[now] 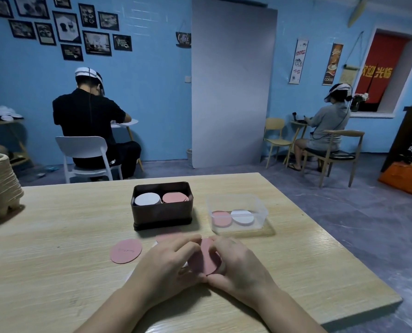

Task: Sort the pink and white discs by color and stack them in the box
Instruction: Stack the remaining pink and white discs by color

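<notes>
Head view, box (pixel 161 216), clear tub (pixel 239 228) ahead, loose disc (pixel 126 250) (pink) beside, your left hand (pixel 167 263) and right hand (pixel 239 263) clasping pink discs (pixel 206 255).

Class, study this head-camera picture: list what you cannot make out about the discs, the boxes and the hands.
1) Head view: how many held pink discs the left hand and right hand grip; fingers cover their edges.
2) Head view: how tall the white stack and pink stack are; the brown box hides them behind its front wall.
3) Head view: the faint marks on the loose pink disc; too small.
</notes>
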Demonstrator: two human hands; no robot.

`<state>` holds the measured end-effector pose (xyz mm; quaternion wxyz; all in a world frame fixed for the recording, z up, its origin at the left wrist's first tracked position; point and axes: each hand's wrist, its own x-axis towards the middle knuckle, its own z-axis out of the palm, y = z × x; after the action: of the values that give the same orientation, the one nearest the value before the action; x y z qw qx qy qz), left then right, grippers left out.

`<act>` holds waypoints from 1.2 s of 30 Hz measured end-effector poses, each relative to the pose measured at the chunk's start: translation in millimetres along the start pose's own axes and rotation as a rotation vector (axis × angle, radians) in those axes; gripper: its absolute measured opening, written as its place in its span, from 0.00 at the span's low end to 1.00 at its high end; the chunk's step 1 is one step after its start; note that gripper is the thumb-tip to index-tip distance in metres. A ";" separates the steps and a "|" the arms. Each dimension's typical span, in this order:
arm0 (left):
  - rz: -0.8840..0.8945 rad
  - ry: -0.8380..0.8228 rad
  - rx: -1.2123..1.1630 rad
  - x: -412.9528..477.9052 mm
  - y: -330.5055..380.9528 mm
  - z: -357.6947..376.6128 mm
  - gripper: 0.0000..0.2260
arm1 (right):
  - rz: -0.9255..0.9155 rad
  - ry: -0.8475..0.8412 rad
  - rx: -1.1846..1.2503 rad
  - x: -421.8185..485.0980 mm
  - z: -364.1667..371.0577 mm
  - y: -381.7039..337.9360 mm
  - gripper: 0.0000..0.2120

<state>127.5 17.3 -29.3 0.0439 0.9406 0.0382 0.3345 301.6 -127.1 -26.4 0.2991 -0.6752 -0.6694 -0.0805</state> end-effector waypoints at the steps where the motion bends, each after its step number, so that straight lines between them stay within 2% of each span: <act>1: -0.005 -0.001 0.009 -0.2 0.2 -0.5 0.22 | -0.010 0.002 -0.007 -0.5 0.5 0.5 0.23; 5: -0.086 -0.005 0.004 -9.5 -1.4 -6.6 0.27 | -0.014 0.019 -0.006 -3.3 -1.4 1.5 0.20; 10: -0.102 0.001 0.018 -17.5 -1.9 -8.6 0.14 | 0.012 0.068 0.027 -4.3 -2.7 0.9 0.21; 19: -0.134 -0.015 -0.055 -14.2 1.6 -4.8 0.11 | 0.003 0.093 0.036 -5.4 -4.5 -0.5 0.23; 27: -0.152 -0.087 -0.015 -10.1 8.2 -9.1 0.15 | -0.062 0.026 -0.026 -9.7 -13.8 14.0 0.24; 32: -0.137 -0.156 -0.001 -3.9 10.0 -10.6 0.11 | -0.073 0.016 -0.153 -18.0 -26.0 27.3 0.24; 36: -0.137 -0.250 0.024 1.6 6.9 -9.1 0.17 | -0.029 0.060 -0.180 -26.5 -36.7 39.4 0.23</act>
<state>123.2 11.1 -20.6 0.0598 0.9706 0.1004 0.2103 347.4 -165.6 -21.9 0.2560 -0.6870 -0.6598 -0.1649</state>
